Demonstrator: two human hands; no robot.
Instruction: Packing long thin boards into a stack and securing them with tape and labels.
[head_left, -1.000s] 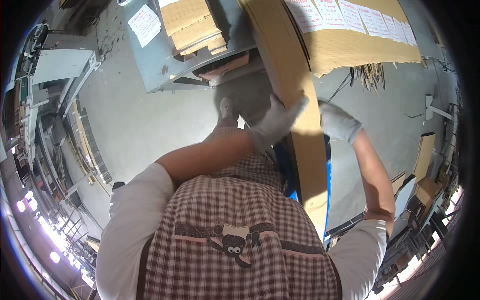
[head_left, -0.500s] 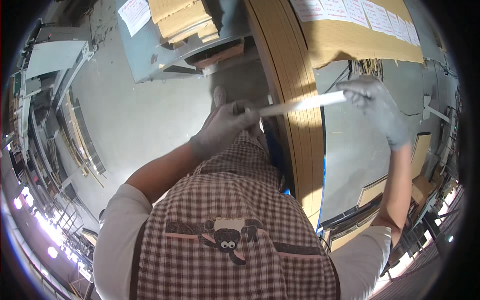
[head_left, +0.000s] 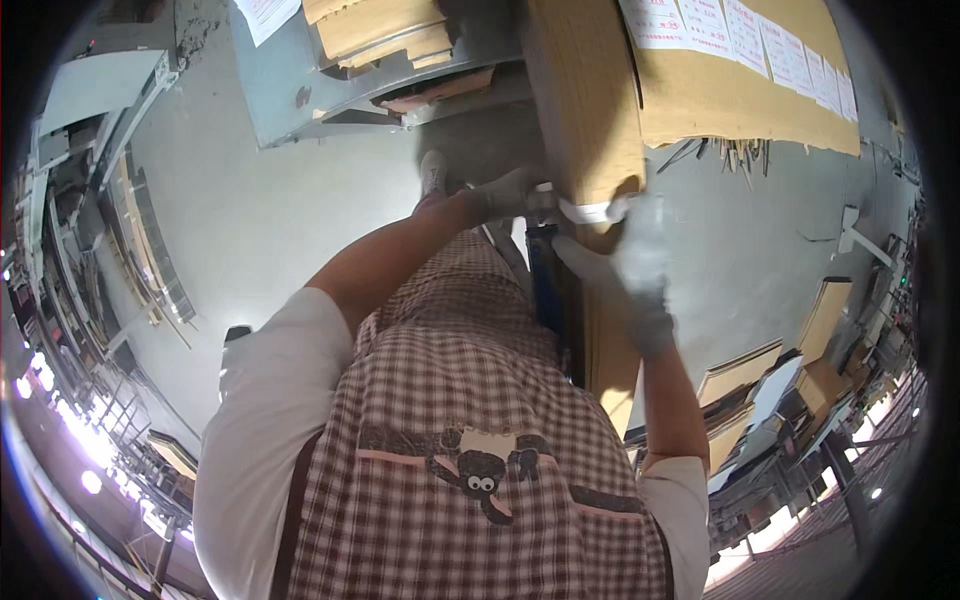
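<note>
A white strip (head_left: 590,212), tape-like, lies bent across the top of a long stack of tan boards (head_left: 590,110). At the stack's left edge my left hand (head_left: 508,194), in a grey glove, is closed at the strip's near end. My right hand (head_left: 632,262), also gloved, is over the stack's right side, with its thumb stretched across the boards and its fingers by the strip's other end. Motion smears that hand, so its grip is unclear. Below my left hand, at the stack's side, is something dark blue (head_left: 545,275), partly hidden.
A tan sheet (head_left: 740,110) with several printed papers adjoins the stack at the right. A grey-blue bench (head_left: 290,105) with cardboard pieces (head_left: 385,35) stands at the far left. Loose boards (head_left: 740,375) lie on the floor at the right. My shoe (head_left: 433,172) shows beyond the apron.
My right hand has come left and down onto the stack; my left has shifted slightly right and away from me. The strip, stretched taut in the air before, now lies against the boards.
</note>
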